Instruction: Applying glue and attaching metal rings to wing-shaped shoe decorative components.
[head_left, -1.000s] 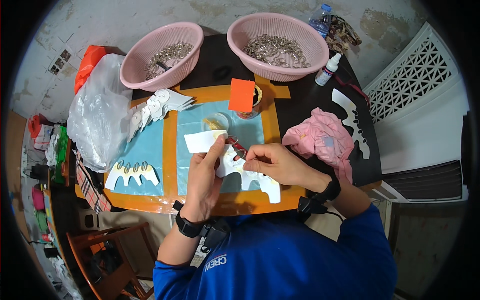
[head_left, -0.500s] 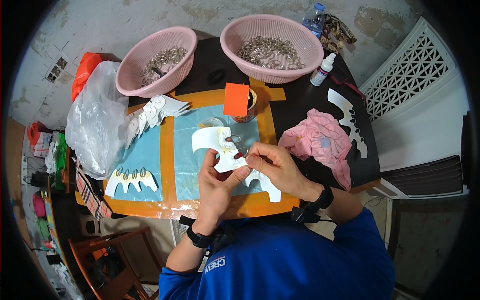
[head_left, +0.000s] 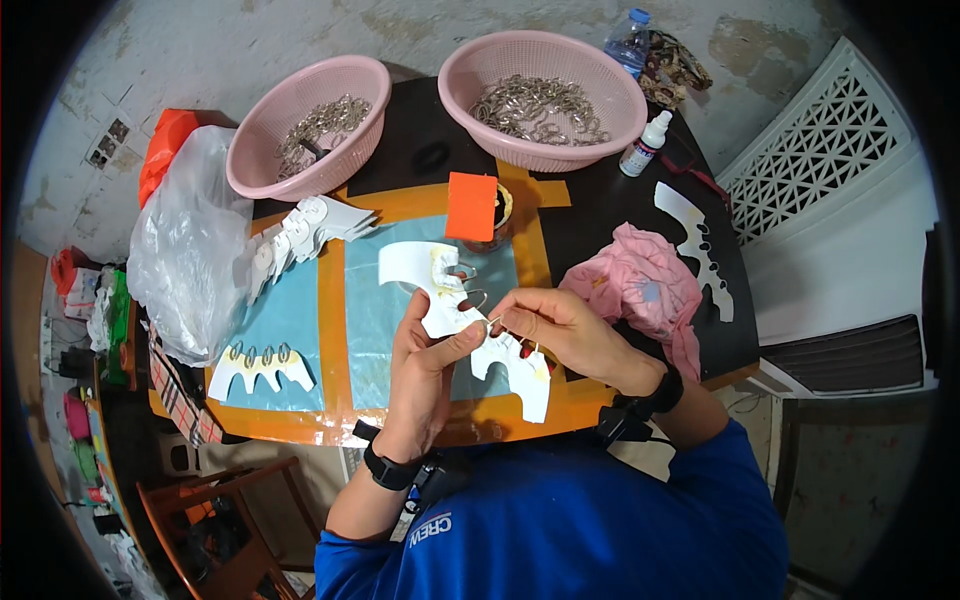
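A long white cut-out piece (head_left: 410, 262) with a wavy, tabbed edge hangs tilted over the blue sheet, yellowish patches along its tabs. Thin metal rings (head_left: 478, 299) stick out from that edge. My left hand (head_left: 425, 375) is closed on the middle of the piece, thumb on top. Close by the left thumb, my right hand (head_left: 575, 335) pinches a narrow tab of the same piece; its fingers partly hide this spot. On the table to the left lies a similar white piece (head_left: 262, 372) with several metal rings standing along its edge.
Two pink baskets (head_left: 375, 130) (head_left: 460, 115) hold metal rings at the back. An orange card (head_left: 471, 206) leans on a can. Stacked white pieces (head_left: 300, 235) and a plastic bag (head_left: 190, 260) are left; a pink cloth (head_left: 635, 285), spray bottle (head_left: 645, 143) and another white piece (head_left: 690, 225) right.
The white piece has shifted slightly left and its lower end has swung down. My right fingers have moved from beside a ring to a tab farther along the edge.
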